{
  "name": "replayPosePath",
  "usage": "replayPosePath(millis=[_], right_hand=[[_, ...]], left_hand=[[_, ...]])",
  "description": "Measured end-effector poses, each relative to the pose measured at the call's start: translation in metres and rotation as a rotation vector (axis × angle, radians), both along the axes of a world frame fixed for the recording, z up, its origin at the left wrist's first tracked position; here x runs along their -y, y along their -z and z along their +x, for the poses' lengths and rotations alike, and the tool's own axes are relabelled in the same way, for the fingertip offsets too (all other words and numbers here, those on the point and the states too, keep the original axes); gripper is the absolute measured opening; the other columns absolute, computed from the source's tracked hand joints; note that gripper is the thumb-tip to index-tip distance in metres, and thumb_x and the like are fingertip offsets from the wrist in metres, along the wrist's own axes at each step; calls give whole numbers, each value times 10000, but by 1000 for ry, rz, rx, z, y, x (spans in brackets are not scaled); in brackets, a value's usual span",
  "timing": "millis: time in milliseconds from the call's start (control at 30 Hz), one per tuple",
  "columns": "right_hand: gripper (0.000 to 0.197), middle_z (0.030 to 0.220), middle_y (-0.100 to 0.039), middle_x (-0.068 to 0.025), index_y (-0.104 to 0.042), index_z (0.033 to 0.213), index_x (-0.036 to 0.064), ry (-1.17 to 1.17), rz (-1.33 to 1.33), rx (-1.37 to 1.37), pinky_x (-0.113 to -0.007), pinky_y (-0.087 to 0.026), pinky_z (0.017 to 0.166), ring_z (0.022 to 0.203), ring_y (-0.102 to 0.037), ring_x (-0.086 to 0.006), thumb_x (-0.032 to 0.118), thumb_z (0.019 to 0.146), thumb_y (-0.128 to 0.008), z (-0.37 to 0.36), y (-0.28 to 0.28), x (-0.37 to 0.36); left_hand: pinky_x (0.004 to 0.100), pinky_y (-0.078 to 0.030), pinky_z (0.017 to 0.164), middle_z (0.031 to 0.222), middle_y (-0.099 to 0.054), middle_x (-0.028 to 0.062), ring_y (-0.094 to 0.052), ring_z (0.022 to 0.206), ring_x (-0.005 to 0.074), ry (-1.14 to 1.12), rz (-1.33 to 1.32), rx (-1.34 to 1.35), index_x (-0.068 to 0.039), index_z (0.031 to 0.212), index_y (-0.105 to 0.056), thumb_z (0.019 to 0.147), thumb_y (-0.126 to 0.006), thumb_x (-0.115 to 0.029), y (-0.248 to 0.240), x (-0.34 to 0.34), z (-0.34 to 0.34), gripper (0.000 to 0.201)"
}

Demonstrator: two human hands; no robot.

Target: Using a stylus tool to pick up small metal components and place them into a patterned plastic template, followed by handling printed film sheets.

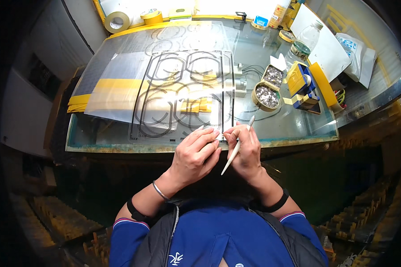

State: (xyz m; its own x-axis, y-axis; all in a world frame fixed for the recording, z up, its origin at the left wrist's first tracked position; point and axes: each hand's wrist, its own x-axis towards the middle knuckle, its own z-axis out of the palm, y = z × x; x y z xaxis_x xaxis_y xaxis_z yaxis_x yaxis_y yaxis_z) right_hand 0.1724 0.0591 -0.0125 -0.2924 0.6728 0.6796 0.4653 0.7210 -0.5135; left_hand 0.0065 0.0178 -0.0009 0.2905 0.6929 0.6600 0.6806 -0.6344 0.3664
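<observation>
A clear film sheet (161,132) printed with black rings and curved lines lies on the glass tabletop (298,127). At its lower right corner my left hand (195,153) rests with its fingers bent and drawn together. The fingertips of both hands meet there over something tiny and pale that I cannot make out. My right hand (246,151) is closed, with a slim white pen-like tool (230,159) held slantwise through its fingers. The tool's tapered end points down toward me, away from the film.
Right of the film stand two small tins (267,97) of silvery bits and a blue-and-yellow tape dispenser (304,84). A clear plastic bottle (305,42) stands behind them. Tape rolls (117,22) sit at the back left. Yellow strips (120,89) show under the sheets.
</observation>
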Motion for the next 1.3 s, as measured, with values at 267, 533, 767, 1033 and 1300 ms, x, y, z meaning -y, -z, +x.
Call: replayPosePath(millis=[267,533,767,1033,1300], right_hand=[[169,840,-619,-144,-490,851,19,100,-48,-89,-408,-528,826,794,-610,-320,-67,815,-630,6,3,-6],[159,1013,-626,-128,-506,1016,2,25,-298,-613,-284,-558,784,950,-639,-179,-15,899,-612,26,-15,3],[102,842,-617,-53,-536,943,13,640,19,-609,-237,-514,711,744,-596,-107,58,919,-624,163,6,4],[157,786,-634,-67,-563,909,37,1224,138,-353,-302,-486,624,699,-621,-176,132,879,-685,263,39,14],[72,802,-664,-94,-626,868,69,1235,197,-159,-358,-509,630,720,-659,-275,96,849,-690,243,46,-5]], left_hand=[[437,-485,949,1041,-668,131,-627,1063,310,3,-23,26,-14,863,-654,762,-707,-51,-1,1,1,120],[369,-499,790,910,-693,86,-648,895,261,-80,-94,81,-38,792,-644,756,-738,-70,-7,-11,-1,106],[352,-477,684,745,-624,93,-600,742,265,12,-267,137,-44,779,-626,714,-692,21,-16,-23,11,114],[346,-427,587,709,-553,109,-531,622,233,-35,-548,229,-10,753,-570,700,-687,38,-33,-30,16,138],[386,-422,671,763,-537,122,-517,743,285,-15,-542,156,-28,789,-543,708,-620,78,-30,-30,13,154]])
